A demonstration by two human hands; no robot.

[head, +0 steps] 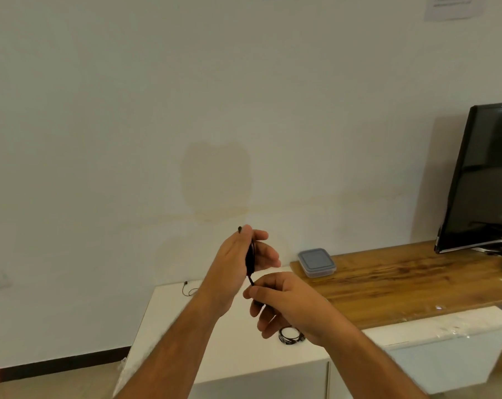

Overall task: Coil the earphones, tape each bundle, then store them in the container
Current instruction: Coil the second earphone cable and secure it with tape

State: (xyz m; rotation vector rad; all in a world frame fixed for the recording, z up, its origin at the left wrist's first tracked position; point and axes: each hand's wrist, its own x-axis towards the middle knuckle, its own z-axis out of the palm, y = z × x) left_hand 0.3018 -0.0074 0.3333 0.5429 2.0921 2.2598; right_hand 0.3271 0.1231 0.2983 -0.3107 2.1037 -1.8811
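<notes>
While the left hand [238, 263] is raised above the white cabinet [169, 321], its fingers curl around a black earphone coil [250, 259]. Just below, the right hand [287, 300] pinches the cord's loose end. A tape roll [290, 335] lies beneath it. The lidded container [316, 262] sits on the wooden board [402, 283], near a second earphone [189, 289].

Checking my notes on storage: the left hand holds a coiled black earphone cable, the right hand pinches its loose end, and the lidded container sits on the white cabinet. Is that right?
Not quite. The head view shows the lidded container on the wooden board, not on the white cabinet. The rest holds: the left hand holds the coiled black earphone cable and the right hand pinches its loose end.
</notes>
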